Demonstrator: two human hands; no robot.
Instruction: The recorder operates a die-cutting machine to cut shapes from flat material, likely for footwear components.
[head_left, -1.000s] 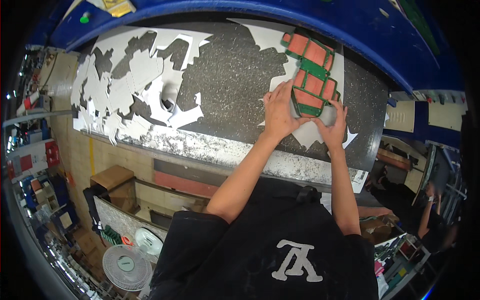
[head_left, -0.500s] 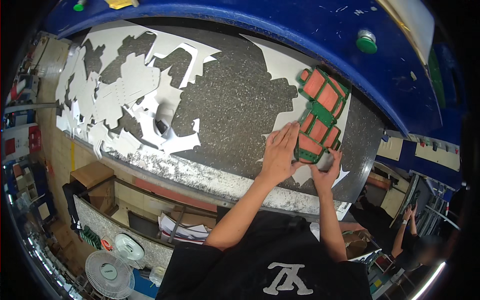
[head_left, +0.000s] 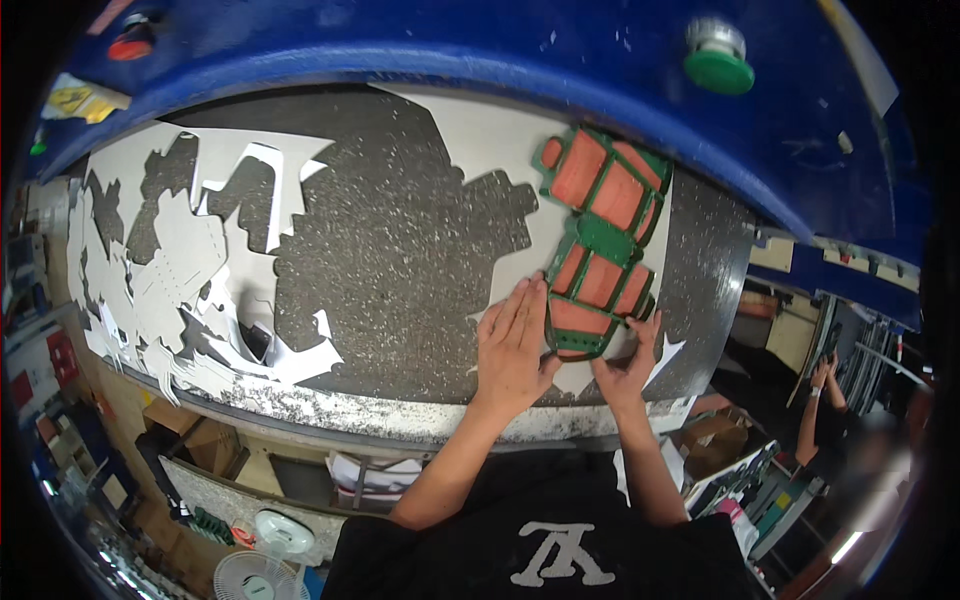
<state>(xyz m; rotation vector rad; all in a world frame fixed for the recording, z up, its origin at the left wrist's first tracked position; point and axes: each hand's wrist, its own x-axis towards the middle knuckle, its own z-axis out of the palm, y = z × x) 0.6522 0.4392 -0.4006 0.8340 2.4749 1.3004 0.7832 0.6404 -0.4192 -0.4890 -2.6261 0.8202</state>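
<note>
A green-edged cutting die (head_left: 606,238) with orange-red pads in its compartments lies over a white sheet (head_left: 515,263) with cut-outs, on the dark speckled work surface. My left hand (head_left: 512,352) lies against the die's lower left side, fingers stretched out and close together, thumb by its lower end. At the lower right corner is my right hand (head_left: 628,368), its thumb near the bottom edge and a finger at the right edge, gripping that corner. The other fingers of this hand point up beside the die.
A pile of white cut scraps and pieces (head_left: 180,240) covers the left of the surface. A blue machine beam (head_left: 440,70) with a green button (head_left: 718,70) spans the far side. Below the near edge are a shelf with papers (head_left: 375,478) and a fan (head_left: 262,578). Another person (head_left: 830,420) is at right.
The whole view has turned and shifted, so the bench appears farther left and lower. Both hands keep about the same places on the cutting die.
</note>
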